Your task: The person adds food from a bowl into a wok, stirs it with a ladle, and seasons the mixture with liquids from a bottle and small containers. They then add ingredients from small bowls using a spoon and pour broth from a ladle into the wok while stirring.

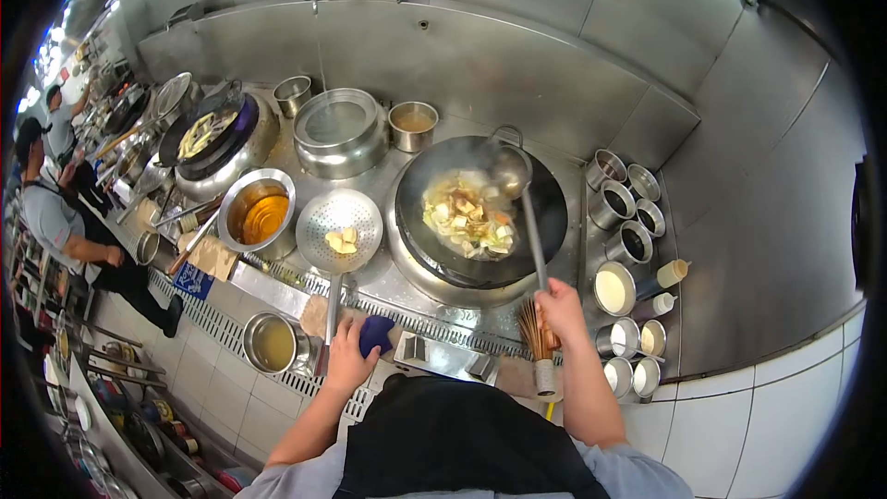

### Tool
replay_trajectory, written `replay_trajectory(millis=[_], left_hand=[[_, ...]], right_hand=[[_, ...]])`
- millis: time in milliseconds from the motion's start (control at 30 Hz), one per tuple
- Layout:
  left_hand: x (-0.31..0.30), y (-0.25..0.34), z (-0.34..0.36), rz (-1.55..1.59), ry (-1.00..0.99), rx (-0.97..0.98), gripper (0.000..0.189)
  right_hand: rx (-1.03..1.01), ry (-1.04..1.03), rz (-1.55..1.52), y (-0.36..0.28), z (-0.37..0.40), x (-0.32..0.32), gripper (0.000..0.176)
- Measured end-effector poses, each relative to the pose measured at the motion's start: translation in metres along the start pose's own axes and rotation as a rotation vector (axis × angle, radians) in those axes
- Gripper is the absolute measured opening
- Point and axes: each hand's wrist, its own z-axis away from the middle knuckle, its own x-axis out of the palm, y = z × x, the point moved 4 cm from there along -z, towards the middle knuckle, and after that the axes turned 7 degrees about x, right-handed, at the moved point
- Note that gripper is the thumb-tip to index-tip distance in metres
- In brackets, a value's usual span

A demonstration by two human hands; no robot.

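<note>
My right hand [561, 312] is closed around the handle of a long ladle [533, 231], whose bowl lies over the far right side of the wok [545, 222]. Steaming chopped vegetables and pale chunks [469, 212] fill the wok's middle. At the counter's front edge, my left hand [351, 358] is closed on a folded purple cloth [376, 334]. Right beside its fingers runs the handle of a perforated skimmer [319, 217], which holds a few pale yellow pieces [342, 240]. A bamboo brush [536, 337] stands by my right hand.
Metal seasoning pots [614, 288] and squeeze bottles [672, 273] line the right side. To the left sit a pot of amber liquid [265, 214], a lidded pot [340, 129] and a second wok [208, 134]. Another person [60, 217] stands at far left.
</note>
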Motion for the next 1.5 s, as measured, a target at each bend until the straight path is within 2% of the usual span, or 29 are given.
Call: replay_trajectory(millis=[67,133,200,333,367,433,533,567,600,667,700,733,800,867,900,933,967,1000,1033,1067,1133,1200,1267,1300,1333,1400,1433,1467,1500], left_hand=[[-0.003,-0.001,0.003,0.034,-0.013,-0.03,0.064],[-0.006,0.0,0.005,0.056,-0.036,-0.03,0.063],[-0.005,-0.001,0.005,0.081,-0.058,-0.031,0.062],[-0.009,0.009,-0.002,0.145,-0.044,0.073,0.055],[-0.011,0.014,-0.006,0.17,-0.033,0.103,0.052],[-0.008,0.021,-0.013,0.31,-0.04,0.118,0.048],[0.002,0.045,-0.026,0.588,-0.102,0.085,0.033],[0.009,0.055,-0.032,0.59,-0.124,0.189,0.032],[0.016,0.066,-0.038,0.594,-0.15,0.298,0.031],[0.021,0.106,-0.053,0.761,-0.299,0.303,0.031],[0.027,0.124,-0.062,0.776,-0.328,0.317,0.033],[0.034,0.142,-0.07,0.792,-0.354,0.33,0.034],[0.068,0.167,-0.086,0.805,-0.441,0.253,0.04],[0.081,0.198,-0.103,1.117,-0.709,0.157,0.045],[0.094,0.2,-0.108,0.988,-0.542,0.195,0.039],[0.088,0.203,-0.111,1.116,-0.518,0.025,0.031],[0.082,0.199,-0.118,1.008,-0.446,0.052,0.027],[0.104,0.175,-0.123,1.078,-0.409,0.01,0.029],[0.086,0.173,-0.123,0.964,-0.387,-0.14,0.024],[0.085,0.154,-0.129,0.713,-0.151,0.1,0.021],[0.062,0.152,-0.121,0.506,-0.038,0.086,0.022],[0.053,0.144,-0.108,0.413,-0.096,0.038,0.022],[0.045,0.15,-0.091,0.445,-0.031,0.054,0.02],[0.036,0.155,-0.083,0.363,-0.052,0.049,0.017],[0.033,0.153,-0.076,0.4,-0.05,0.0,0.017],[0.019,0.157,-0.065,0.381,-0.002,0.016,0.017],[0.006,0.173,-0.062,0.357,-0.075,-0.01,0.015],[-0.006,0.188,-0.057,0.33,-0.147,-0.039,0.013],[-0.013,0.195,-0.054,0.229,-0.061,0.039,0.016]], right_hand=[[-0.167,0.206,0.282,-0.01,-0.021,-0.008,0.007],[-0.205,0.254,0.362,-0.012,-0.029,-0.001,0.008],[-0.145,0.243,0.398,-0.002,-0.038,0.016,0.01],[-0.034,-0.057,0.207,0.013,-0.015,0.041,0.017],[-0.029,-0.05,0.205,0.018,-0.004,0.041,0.017],[-0.29,0.148,0.55,0.014,0.025,0.038,0.021],[-0.144,0.138,0.384,0.003,0.071,0.034,0.031],[-0.057,0.063,0.241,0.012,0.068,0.026,0.03],[-0.046,0.087,0.224,0.025,0.064,0.027,0.03],[-0.34,0.412,0.731,0.037,0.061,0.026,0.027],[-0.209,0.384,0.613,0.043,0.059,0.033,0.024],[-0.197,0.409,0.601,0.041,0.066,0.042,0.024],[-0.09,0.326,0.008,0.04,0.077,0.06,0.024],[-0.264,0.304,0.077,0.044,0.083,0.067,0.028],[-0.487,0.325,0.255,0.043,0.087,0.068,0.028],[-0.701,0.349,0.446,0.041,0.093,0.063,0.029],[-0.679,0.406,0.431,0.043,0.099,0.045,0.029],[-0.715,0.334,0.505,0.042,0.104,0.033,0.029],[-0.753,0.25,0.581,0.042,0.108,0.019,0.03],[-0.633,0.377,0.551,0.045,0.11,-0.013,0.031],[-0.436,0.661,0.479,0.072,0.117,-0.092,0.034],[-0.244,0.97,0.291,0.137,0.104,-0.186,0.04],[-0.164,1.181,0.184,0.154,0.122,-0.249,0.045],[-0.071,1.151,-0.077,0.172,0.115,-0.275,0.034],[-0.059,1.14,-0.088,0.176,0.11,-0.287,0.034],[0.0,0.831,-0.819,0.194,0.09,-0.304,0.025],[-0.002,0.665,-0.992,0.195,0.077,-0.307,0.017],[0.009,0.648,-0.996,0.2,0.068,-0.307,0.017],[0.029,0.617,-0.764,0.2,0.059,-0.305,0.016]])
